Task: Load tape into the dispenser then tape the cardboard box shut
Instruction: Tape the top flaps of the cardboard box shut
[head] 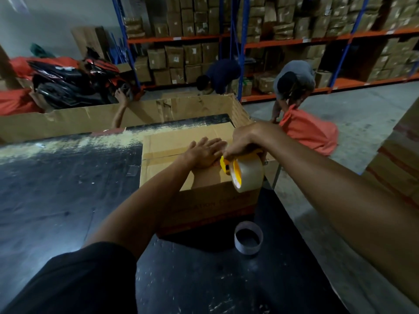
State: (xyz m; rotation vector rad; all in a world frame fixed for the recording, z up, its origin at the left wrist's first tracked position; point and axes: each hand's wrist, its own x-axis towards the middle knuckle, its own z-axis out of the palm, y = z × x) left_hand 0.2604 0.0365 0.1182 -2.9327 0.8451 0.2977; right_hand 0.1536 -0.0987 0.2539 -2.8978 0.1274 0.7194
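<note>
A brown cardboard box [172, 150] stands on the dark table [68, 200], its top flaps folded down and a strip of tape across the far part of the lid. My left hand [204, 151] lies flat on the lid with fingers spread. My right hand [246, 141] grips a yellow tape dispenser [226, 166] loaded with a roll of clear tape [249, 174], held over the box's near right corner, just right of the left hand.
An empty grey tape core [248, 237] stands on the table in front of the box. A large open carton [90, 118] lines the table's far edge. Two people [294, 80] bend down near shelves of boxes [294, 26]. Stacked cartons [399, 168] stand at right.
</note>
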